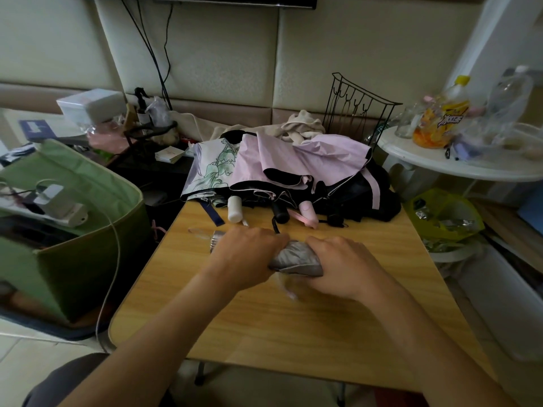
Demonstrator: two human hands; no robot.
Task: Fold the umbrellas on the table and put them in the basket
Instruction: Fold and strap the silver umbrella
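While lying on the table (293,324), the grey umbrella (295,258) is gripped by both hands.

Near table (293,327) bare; umbrella pile (293,171) blocks far edge

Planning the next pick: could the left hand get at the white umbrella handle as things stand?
Probably yes, once freed: the left hand grips the grey umbrella, but the white handle lies just beyond it over bare table.
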